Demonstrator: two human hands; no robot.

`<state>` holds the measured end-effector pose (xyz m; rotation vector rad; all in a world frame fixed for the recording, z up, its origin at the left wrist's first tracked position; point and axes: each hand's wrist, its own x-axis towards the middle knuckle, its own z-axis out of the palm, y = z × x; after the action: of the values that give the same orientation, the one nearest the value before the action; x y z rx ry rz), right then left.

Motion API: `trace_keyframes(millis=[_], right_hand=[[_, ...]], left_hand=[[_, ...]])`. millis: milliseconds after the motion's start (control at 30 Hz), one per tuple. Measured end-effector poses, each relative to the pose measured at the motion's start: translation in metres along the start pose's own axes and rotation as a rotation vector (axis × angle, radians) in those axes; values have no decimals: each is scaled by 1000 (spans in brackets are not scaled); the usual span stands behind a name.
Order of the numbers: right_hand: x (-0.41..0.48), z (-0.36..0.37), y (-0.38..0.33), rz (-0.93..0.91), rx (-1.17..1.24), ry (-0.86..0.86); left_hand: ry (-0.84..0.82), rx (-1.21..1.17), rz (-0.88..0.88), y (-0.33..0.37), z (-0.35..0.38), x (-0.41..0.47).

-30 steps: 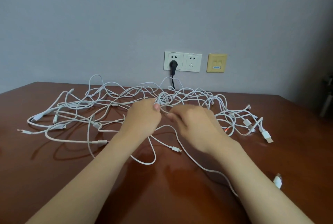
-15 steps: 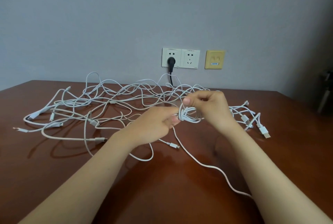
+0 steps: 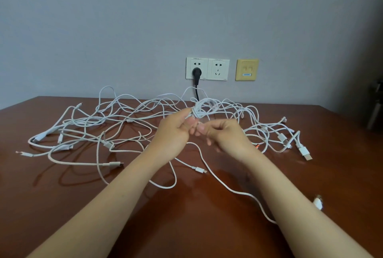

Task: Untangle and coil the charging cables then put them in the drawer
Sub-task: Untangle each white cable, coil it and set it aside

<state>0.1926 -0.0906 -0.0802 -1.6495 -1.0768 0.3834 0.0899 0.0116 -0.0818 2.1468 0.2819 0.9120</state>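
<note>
Several white charging cables (image 3: 124, 120) lie tangled across the brown table (image 3: 186, 226). My left hand (image 3: 176, 133) is raised above the middle of the tangle and grips a small coil of white cable (image 3: 204, 109). Close beside it on the right is my right hand (image 3: 228, 137), blurred, with its fingers curled towards the left hand. Whether they pinch a strand I cannot tell. One loose strand (image 3: 228, 187) runs from under the hands to the lower right, behind my right forearm. No drawer is in view.
A double wall socket (image 3: 217, 69) with a black plug (image 3: 196, 73) and a yellow wall plate (image 3: 246, 69) sit behind the table. USB connectors (image 3: 305, 153) lie at the right of the tangle. A white plug end (image 3: 318, 202) lies by my right forearm.
Both hands lifted the small coil off the table. The right hand then let go of the coil's top and dropped beside the left hand, which still holds the coil.
</note>
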Motion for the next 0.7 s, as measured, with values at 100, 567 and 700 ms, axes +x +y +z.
trace_keyframes(millis=[100,567,700], right_hand=[[-1,7,-2,-97,-395,85],[-25,7,-33,-457,-953,2],[-22,0,-31,-403,-819,112]], left_hand=[[89,157,-100,-8,-2,1],[-2,715,-68,-4,-5,0],[-138,696,37,-2,-7,0]])
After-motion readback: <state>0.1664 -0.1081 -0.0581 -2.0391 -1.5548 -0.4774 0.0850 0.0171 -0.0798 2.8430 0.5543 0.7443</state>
